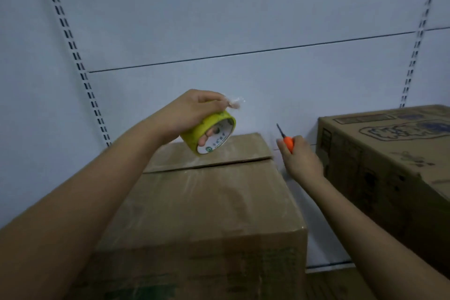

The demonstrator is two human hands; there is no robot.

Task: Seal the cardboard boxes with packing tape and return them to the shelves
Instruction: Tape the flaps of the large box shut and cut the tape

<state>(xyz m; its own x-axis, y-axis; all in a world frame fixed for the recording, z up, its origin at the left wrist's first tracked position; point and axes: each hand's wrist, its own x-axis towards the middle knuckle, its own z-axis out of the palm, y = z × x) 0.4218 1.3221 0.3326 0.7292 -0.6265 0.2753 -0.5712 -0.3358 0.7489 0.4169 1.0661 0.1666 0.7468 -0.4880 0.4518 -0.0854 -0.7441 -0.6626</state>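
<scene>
Your left hand (192, 109) grips yellow tape roll (210, 135) above closed cardboard box (209, 204), pinching loose tape end (233, 103). Your right hand (300, 157) holds orange knife (286, 141), blade up. Printed box (387, 161) stands at right.

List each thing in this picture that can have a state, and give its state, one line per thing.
Left hand: grips the tape roll.
Tape roll: held above the box, loose end pinched.
Right hand: grips the knife.
Knife: blade out.
Near box: flaps closed.
Right box: closed.
</scene>
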